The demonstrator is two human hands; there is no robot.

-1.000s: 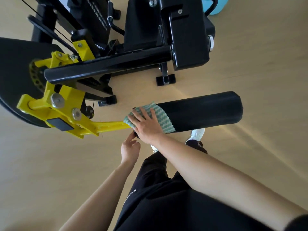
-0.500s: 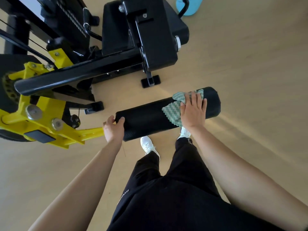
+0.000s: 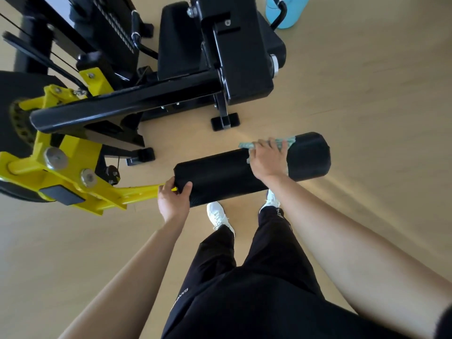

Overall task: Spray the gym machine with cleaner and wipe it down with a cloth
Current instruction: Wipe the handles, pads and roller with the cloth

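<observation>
A black padded roller (image 3: 220,174) sticks out to the right from the machine's yellow lever arm (image 3: 80,192). My left hand (image 3: 172,200) grips the roller's left end, thumb on the near side and fingers round the end face. My right hand (image 3: 267,160) reaches over the top of the roller near its right end, fingers curled over the far side on a green-and-white cloth (image 3: 283,140). Most of the cloth is hidden under that hand; only its edges show behind the roller.
The machine's black frame and seat block (image 3: 234,52) stand behind the roller, with a black foot (image 3: 225,122) on the wooden floor. A light blue container (image 3: 286,11) sits at the top edge. My legs and white shoes (image 3: 219,217) are right below the roller.
My right hand has carried the cloth from the roller's left end to near its right end, then over to the far side. My left hand has taken hold of the left end.
</observation>
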